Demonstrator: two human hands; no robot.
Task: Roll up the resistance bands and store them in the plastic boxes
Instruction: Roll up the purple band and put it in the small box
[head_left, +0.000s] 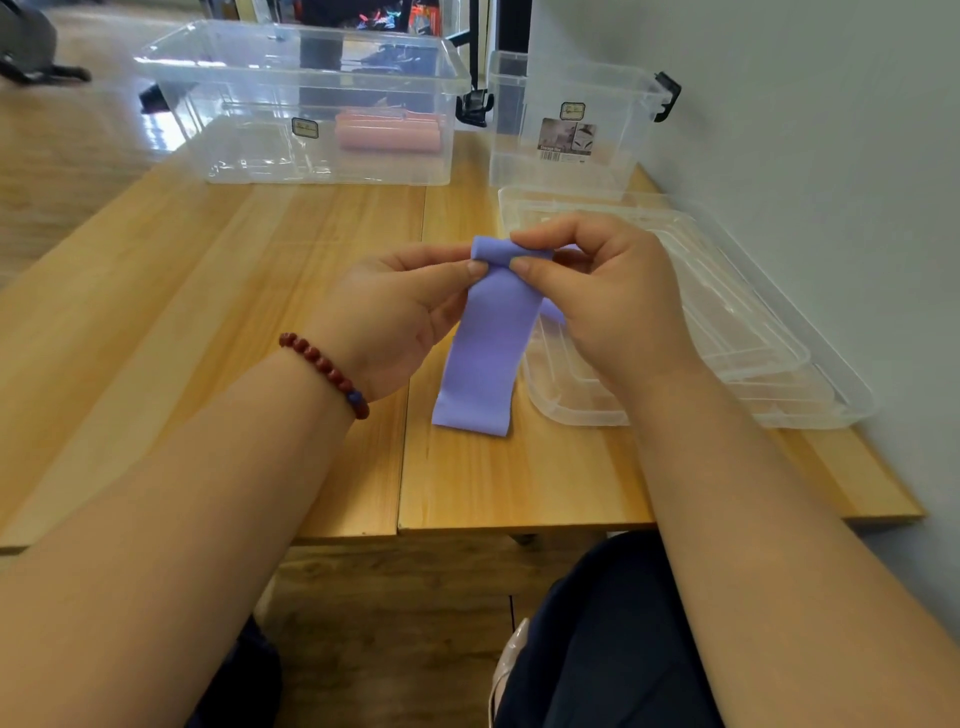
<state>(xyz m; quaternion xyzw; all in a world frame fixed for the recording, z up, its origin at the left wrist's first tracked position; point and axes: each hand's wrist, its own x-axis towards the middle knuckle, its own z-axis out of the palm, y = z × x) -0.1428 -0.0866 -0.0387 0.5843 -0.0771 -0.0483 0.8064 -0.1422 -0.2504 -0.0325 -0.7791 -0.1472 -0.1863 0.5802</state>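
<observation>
Fingers of both the left hand (395, 312) and right hand (602, 291) pinch the rolled top of a flat purple rubber resistance band (488, 343), its tail touching the pale wooden table (208, 291). At 11 o'clock, a rolled pink band (387, 134) lies inside a clear plastic box (311, 104).

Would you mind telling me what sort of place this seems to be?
Probably an indoor workroom or office, though I can't be sure: a light wooden table stands against a plain grey wall, clear plastic storage boxes sit on it, and a shiny wood-look floor lies beyond.
</observation>
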